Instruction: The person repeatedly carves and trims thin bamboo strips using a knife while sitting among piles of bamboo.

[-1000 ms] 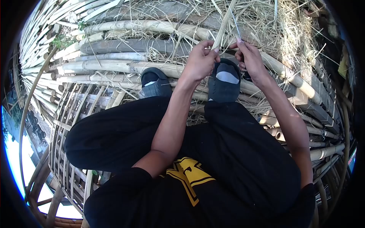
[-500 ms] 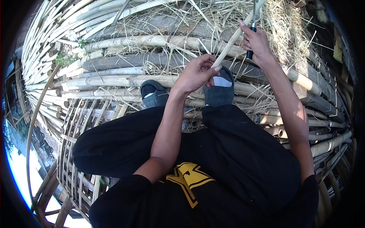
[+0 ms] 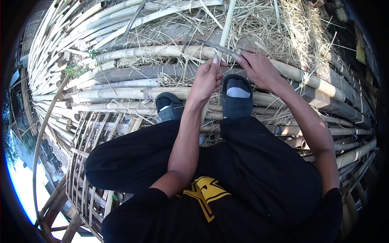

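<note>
A long pale bamboo strip [image 3: 227, 28] runs from the top edge down into my left hand [image 3: 206, 81], which is closed around it with the thumb pressed along it. Below that hand the strip's lower end shows near my shoes. My right hand [image 3: 262, 71] is wrapped round the handle of a knife, hiding the handle. The knife's blade [image 3: 219, 47] points left and lies across the strip just above my left thumb. Whether the edge bites into the strip I cannot tell.
Bamboo poles [image 3: 129, 95] lie side by side under my feet, littered with thin shavings [image 3: 255, 24]. More poles are stacked at the upper left. A woven bamboo lattice [image 3: 87, 162] stands by my left knee. My dark shoes [image 3: 238, 103] are just below the hands.
The knife has swung from pointing up to pointing left across the strip. My right hand came down and left; my left hand shifted up along the strip, which now stands steeper.
</note>
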A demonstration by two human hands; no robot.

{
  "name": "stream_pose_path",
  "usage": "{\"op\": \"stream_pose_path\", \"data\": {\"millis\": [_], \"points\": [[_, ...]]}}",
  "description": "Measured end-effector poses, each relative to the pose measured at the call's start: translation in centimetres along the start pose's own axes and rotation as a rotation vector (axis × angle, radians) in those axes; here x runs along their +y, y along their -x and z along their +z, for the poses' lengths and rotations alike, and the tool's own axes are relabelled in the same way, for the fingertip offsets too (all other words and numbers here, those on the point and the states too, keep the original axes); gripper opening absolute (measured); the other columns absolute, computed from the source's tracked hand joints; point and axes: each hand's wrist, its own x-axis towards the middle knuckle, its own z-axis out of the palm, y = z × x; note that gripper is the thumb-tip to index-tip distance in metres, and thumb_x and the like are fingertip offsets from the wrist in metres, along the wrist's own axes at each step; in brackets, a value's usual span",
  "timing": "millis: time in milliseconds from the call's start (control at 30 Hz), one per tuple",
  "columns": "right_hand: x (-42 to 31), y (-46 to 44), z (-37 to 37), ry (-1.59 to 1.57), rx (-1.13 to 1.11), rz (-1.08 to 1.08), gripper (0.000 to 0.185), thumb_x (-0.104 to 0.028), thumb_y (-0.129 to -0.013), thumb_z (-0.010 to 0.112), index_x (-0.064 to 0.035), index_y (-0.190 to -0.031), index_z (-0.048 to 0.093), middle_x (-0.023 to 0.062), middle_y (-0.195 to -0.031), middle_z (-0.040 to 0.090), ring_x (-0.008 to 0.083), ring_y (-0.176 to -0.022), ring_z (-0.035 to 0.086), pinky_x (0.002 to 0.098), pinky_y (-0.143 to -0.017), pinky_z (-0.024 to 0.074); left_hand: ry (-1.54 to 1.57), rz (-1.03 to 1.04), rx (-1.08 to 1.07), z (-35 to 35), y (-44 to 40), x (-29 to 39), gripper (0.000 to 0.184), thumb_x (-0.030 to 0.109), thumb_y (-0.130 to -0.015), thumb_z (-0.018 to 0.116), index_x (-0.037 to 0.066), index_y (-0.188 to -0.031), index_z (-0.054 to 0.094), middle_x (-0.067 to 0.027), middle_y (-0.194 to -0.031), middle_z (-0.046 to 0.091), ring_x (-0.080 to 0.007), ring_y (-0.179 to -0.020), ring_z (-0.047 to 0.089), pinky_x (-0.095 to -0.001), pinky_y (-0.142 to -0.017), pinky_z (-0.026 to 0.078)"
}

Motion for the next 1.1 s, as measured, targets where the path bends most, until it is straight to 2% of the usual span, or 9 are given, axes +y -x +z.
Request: {"op": "stream_pose_path", "data": {"millis": [267,500,667,733,800,900,967,1067,1100], "points": [[-0.1,0.4,0.2,0.034,-0.074,-0.125,0.043,-0.039,-0.099,0.038,-0.0011,-0.086,0.053,0.0220,-0.062,0.056,0.0427,-0.065,0.057,0.0508,-0.061,0.0444,0.033,0.003,-0.070,-0.2,0.5,0.5,0.030,0.029,-0.103,0.038,0.002,-0.106,0.051,0.0066,-0.062,0.029,-0.0026,-0.045,0.024,-0.0192,-0.040,0.019],[0.2,-0.1,-0.6,0.094,-0.011,-0.214,0.040,-0.037,-0.099,0.040,-0.0030,-0.085,0.054,0.0215,-0.063,0.057,0.0422,-0.065,0.057,0.0505,-0.061,0.0456,0.135,-0.012,-0.106,0.0,0.9,0.8,0.022,0.025,-0.103,0.041,0.007,-0.094,0.048,0.0067,-0.061,0.027,-0.0030,-0.044,0.022,-0.0201,-0.038,0.016],[3.0,-1.0,-2.9,0.331,0.056,-0.210,0.036,-0.038,-0.098,0.040,-0.0062,-0.090,0.054,0.0183,-0.061,0.057,0.0405,-0.059,0.055,0.0502,-0.057,0.0444,0.136,-0.032,-0.120,0.9,0.9,0.4,0.019,0.025,-0.101,0.045,0.008,-0.093,0.047,0.0068,-0.060,0.029,-0.0020,-0.042,0.022,-0.0197,-0.037,0.015],[5.5,-2.2,-3.6,0.358,0.140,-0.189,0.039,-0.040,-0.099,0.037,-0.0055,-0.091,0.055,0.0159,-0.060,0.056,0.0384,-0.054,0.054,0.0496,-0.054,0.0431,0.167,-0.062,-0.138,0.7,1.5,0.4,0.019,0.025,-0.101,0.045,0.007,-0.093,0.047,0.0068,-0.060,0.029,-0.0018,-0.042,0.022,-0.0195,-0.036,0.015],[11.5,-5.0,-7.5,0.206,0.263,0.338,0.044,-0.040,-0.100,0.035,-0.0036,-0.089,0.056,0.0124,-0.060,0.057,0.0353,-0.051,0.054,0.0480,-0.053,0.0425,0.180,-0.102,-0.173,0.5,2.4,0.9,0.020,0.025,-0.101,0.045,0.007,-0.094,0.048,0.0069,-0.060,0.029,-0.0013,-0.043,0.022,-0.0189,-0.036,0.016],[15.6,-3.8,-15.9,0.343,0.600,0.341,0.057,-0.049,-0.099,0.030,-0.0013,-0.103,0.062,0.0175,-0.083,0.066,0.0359,-0.080,0.064,0.0457,-0.075,0.0465,0.164,-0.028,-0.301,0.7,3.4,2.8,0.020,0.025,-0.102,0.044,0.006,-0.096,0.048,0.0071,-0.060,0.029,-0.0010,-0.043,0.022,-0.0186,-0.036,0.016],[15.7,-3.3,-17.0,0.240,0.750,0.276,0.053,-0.047,-0.098,0.038,0.0009,-0.106,0.060,0.0151,-0.075,0.056,0.0246,-0.072,0.053,0.0370,-0.072,0.0428,0.114,0.012,-0.255,1.5,3.0,2.6,0.020,0.024,-0.102,0.044,0.005,-0.100,0.050,0.0072,-0.060,0.030,-0.0007,-0.044,0.023,-0.0180,-0.037,0.017],[9.5,-2.3,-12.9,0.008,0.562,0.158,0.047,-0.044,-0.098,0.039,-0.0012,-0.083,0.052,0.0000,-0.063,0.040,0.0102,-0.059,0.036,0.0301,-0.054,0.0309,-0.168,0.096,-0.032,2.7,2.4,1.8,0.019,0.021,-0.102,0.044,0.005,-0.108,0.052,0.0057,-0.061,0.038,-0.0009,-0.044,0.026,-0.0178,-0.039,0.019],[7.3,-2.1,-11.0,-0.005,0.415,0.229,0.054,-0.048,-0.099,0.036,0.0008,-0.083,0.053,0.0091,-0.063,0.048,0.0180,-0.060,0.043,0.0369,-0.057,0.0349,-0.168,0.093,-0.029,2.6,2.1,1.5,0.019,0.021,-0.102,0.044,0.005,-0.108,0.052,0.0057,-0.061,0.038,-0.0009,-0.044,0.026,-0.0178,-0.039,0.019]]}}
